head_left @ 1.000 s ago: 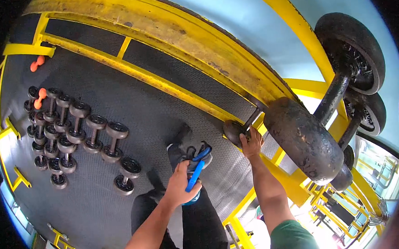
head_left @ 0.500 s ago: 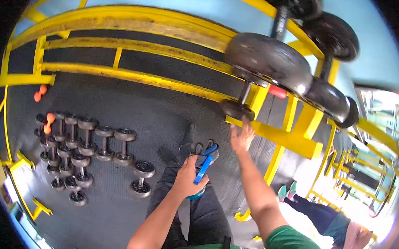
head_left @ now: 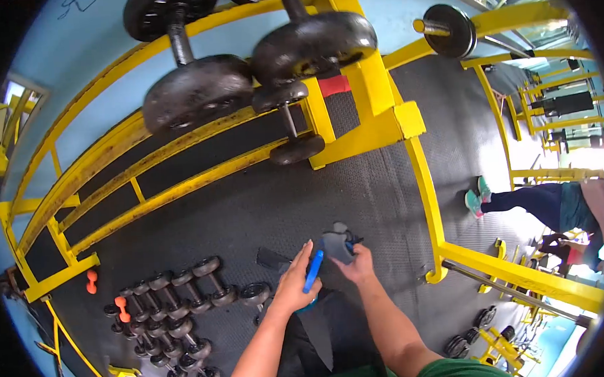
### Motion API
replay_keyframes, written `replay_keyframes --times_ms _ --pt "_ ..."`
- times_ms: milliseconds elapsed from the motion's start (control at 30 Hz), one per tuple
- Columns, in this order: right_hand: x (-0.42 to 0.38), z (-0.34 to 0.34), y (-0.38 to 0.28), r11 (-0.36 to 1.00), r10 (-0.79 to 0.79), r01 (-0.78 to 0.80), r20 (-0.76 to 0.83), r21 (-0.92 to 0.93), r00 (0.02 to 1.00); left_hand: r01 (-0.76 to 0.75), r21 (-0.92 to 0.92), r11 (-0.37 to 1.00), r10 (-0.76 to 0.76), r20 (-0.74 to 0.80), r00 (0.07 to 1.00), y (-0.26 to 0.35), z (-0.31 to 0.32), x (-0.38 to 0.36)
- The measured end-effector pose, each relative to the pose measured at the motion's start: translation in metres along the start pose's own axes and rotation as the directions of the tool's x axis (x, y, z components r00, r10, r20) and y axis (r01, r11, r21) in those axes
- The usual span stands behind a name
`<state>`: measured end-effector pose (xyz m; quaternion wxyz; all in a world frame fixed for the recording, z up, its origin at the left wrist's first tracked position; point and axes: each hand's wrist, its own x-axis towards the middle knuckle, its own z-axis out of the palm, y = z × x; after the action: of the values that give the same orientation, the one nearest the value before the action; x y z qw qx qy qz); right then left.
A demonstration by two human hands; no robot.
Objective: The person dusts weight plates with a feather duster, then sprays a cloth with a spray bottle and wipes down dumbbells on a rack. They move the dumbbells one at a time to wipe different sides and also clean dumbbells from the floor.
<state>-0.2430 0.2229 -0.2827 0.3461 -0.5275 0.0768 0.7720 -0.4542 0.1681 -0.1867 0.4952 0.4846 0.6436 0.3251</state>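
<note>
My left hand (head_left: 295, 286) is closed around a slim bright-blue object (head_left: 313, 271), whose exact kind I cannot tell. A bit of teal (head_left: 307, 307) shows beneath that palm. Close by on the right, my right hand (head_left: 358, 265) grips a bunched grey cloth (head_left: 337, 247) with dark edges. Both hands are in front of my body, over the black rubber floor (head_left: 228, 205). Beyond them, a small dumbbell (head_left: 289, 121) leans upright against the yellow rack (head_left: 357, 142), below large black dumbbells (head_left: 312, 45).
Several black dumbbells (head_left: 178, 291) stand in rows on the floor at left, with orange dumbbells (head_left: 92, 282) near them. A yellow frame (head_left: 425, 203) runs along the right. A person (head_left: 538, 198) in teal shoes is farther right, among gym machines.
My right hand has come back from the small dumbbell at the rack and now grips the grey cloth, which was by my left hand. The view has turned, shifting the rack leftward.
</note>
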Motion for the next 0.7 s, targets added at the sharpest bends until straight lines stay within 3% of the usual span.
replay_keyframes --times_ms 33,133,200,267,333,467,533,633,667,700 --pt "0.007 -0.007 -0.009 0.995 -0.101 0.103 -0.093 0.018 0.991 0.048 -0.008 0.999 -0.048 -0.022 0.999 -0.015 0.010 0.007" --pt "0.025 -0.021 -0.026 0.983 -0.107 0.112 -0.044 0.147 0.993 0.092 -0.032 0.995 -0.095 -0.092 0.991 -0.049 0.028 0.038" --pt "0.046 -0.031 -0.024 0.980 -0.098 0.098 -0.007 0.171 0.995 -0.126 0.165 0.978 0.167 -0.260 0.951 -0.069 0.032 0.069" --pt "0.080 -0.052 -0.012 0.982 -0.173 0.162 0.121 0.099 0.977 -0.002 0.063 0.998 0.018 -0.245 0.969 -0.084 0.032 0.097" --pt "0.104 -0.048 -0.006 0.983 -0.172 0.158 0.147 0.098 0.974 -0.116 0.195 0.974 0.177 -0.338 0.924 -0.096 0.035 0.120" --pt "0.133 -0.020 0.011 0.973 -0.227 0.217 0.158 0.078 0.961 -0.132 0.178 0.975 0.175 -0.254 0.951 -0.127 0.032 0.143" --pt "0.142 0.004 0.016 0.960 -0.275 0.265 0.132 0.087 0.952 0.023 0.096 0.995 -0.005 -0.187 0.982 -0.130 0.032 0.143" --pt "0.172 0.025 0.023 0.842 -0.537 0.540 0.123 0.016 0.835 -0.031 0.102 0.994 0.058 -0.280 0.958 -0.130 0.032 0.137" --pt "0.175 0.044 0.024 0.841 -0.539 0.540 0.122 0.022 0.834 -0.034 0.107 0.994 0.062 -0.277 0.959 -0.129 0.027 0.133" --pt "0.180 0.066 0.026 0.736 -0.665 0.676 0.154 -0.029 0.731 0.018 0.022 1.000 -0.013 -0.218 0.976 -0.128 0.021 0.128"
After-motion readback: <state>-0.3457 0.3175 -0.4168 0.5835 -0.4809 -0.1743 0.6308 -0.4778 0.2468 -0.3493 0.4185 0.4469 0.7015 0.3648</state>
